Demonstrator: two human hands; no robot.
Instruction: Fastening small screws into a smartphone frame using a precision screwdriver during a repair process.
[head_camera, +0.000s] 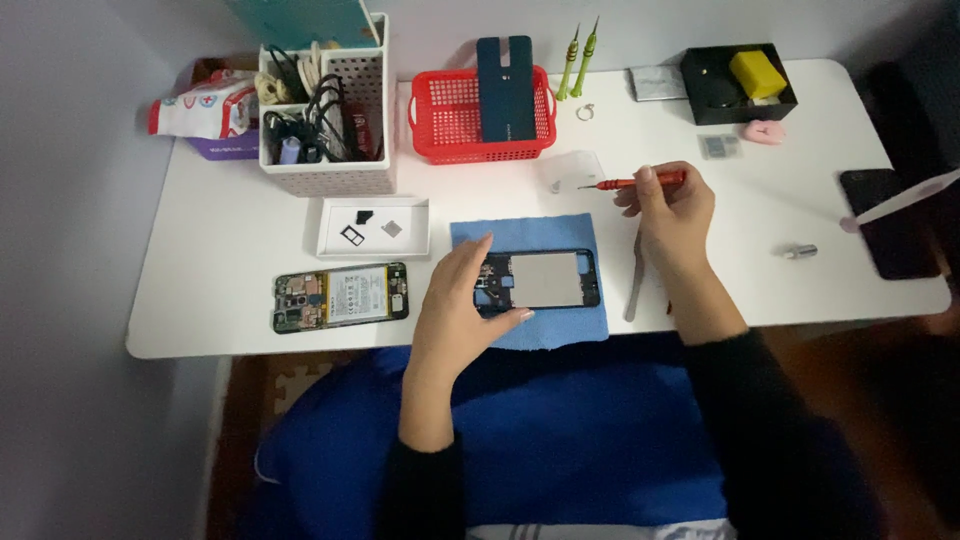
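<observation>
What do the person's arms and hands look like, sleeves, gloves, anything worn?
Both hands are bare: no gloves, rings or watch visible on the left hand or the right hand. Each arm has a plain black long sleeve pushed back, leaving the forearms uncovered. No markings show on the sleeves.
</observation>
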